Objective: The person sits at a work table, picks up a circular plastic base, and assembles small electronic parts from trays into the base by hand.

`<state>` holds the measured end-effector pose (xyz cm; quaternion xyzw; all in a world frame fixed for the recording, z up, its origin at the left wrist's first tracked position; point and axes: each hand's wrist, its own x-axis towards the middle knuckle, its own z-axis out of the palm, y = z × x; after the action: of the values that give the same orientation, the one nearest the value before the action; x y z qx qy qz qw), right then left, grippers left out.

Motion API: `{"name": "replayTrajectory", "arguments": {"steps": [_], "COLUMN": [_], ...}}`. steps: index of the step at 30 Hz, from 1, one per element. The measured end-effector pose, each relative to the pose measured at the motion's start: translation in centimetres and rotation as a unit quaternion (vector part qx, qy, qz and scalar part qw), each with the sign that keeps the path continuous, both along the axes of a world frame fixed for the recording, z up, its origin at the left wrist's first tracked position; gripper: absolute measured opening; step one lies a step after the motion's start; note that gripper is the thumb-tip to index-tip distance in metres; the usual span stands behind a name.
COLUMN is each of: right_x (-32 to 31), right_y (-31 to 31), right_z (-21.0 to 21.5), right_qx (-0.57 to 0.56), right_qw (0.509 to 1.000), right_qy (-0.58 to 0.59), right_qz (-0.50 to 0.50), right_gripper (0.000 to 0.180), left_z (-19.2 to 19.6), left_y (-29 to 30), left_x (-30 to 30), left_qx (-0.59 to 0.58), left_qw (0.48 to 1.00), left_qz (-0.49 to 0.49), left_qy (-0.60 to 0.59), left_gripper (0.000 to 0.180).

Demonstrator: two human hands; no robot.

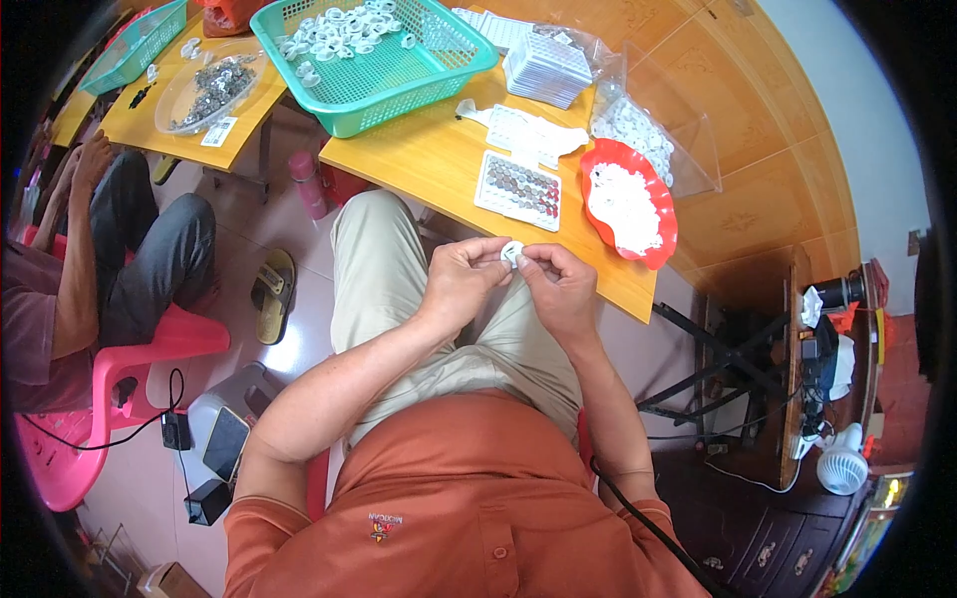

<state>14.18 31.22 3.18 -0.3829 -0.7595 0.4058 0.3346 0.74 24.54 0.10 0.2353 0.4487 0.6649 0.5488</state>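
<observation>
A small white plastic piece [511, 252] with a dark opening is pinched between my two hands, just off the table's near edge and above my lap. My left hand [463, 278] grips it from the left with thumb and forefinger. From the right, my right hand [558, 289] closes its fingertips on the same piece. Beyond my hands lies a white card [516, 211] set with rows of small round grey and red parts. To its right is a red wavy-rimmed plate [601, 156] heaped with small white parts [626, 207].
A green basket [344, 122] of white ring-like pieces stands on the table [399, 159], with stacked white trays [546, 70] and a clear bag [638, 135] of white parts farther right. At left, another person [75, 289] sits on a pink chair [150, 349] near a bowl of metal parts [214, 90].
</observation>
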Motion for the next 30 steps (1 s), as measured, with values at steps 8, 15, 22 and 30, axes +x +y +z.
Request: {"name": "replayTrajectory", "arguments": {"steps": [8,15,22,30], "right_x": [0.2,0.1,0.4,1.3], "right_y": [0.5,0.4,0.6,2.1], "right_z": [-0.1,0.0,0.2,-1.1], "right_qx": [0.020,-0.005,0.019,-0.186], "right_qw": [0.999,0.999,0.997,0.980], "right_qy": [-0.029,-0.052,-0.074,0.039], "right_qz": [0.013,-0.001,0.016,0.050], "right_gripper": [0.012,0.013,0.011,0.011], "left_z": [-0.7,-0.5,-0.6,-0.7], "left_y": [0.1,-0.1,-0.3,-0.3], "left_x": [0.2,0.4,0.6,0.8], "left_qx": [-0.011,-0.003,-0.006,0.010], "left_qw": [1.000,0.999,0.999,0.998], "left_qz": [0.004,0.012,0.016,0.019], "left_qy": [0.021,0.038,0.049,0.058], "left_gripper": [0.033,0.034,0.030,0.027]}}
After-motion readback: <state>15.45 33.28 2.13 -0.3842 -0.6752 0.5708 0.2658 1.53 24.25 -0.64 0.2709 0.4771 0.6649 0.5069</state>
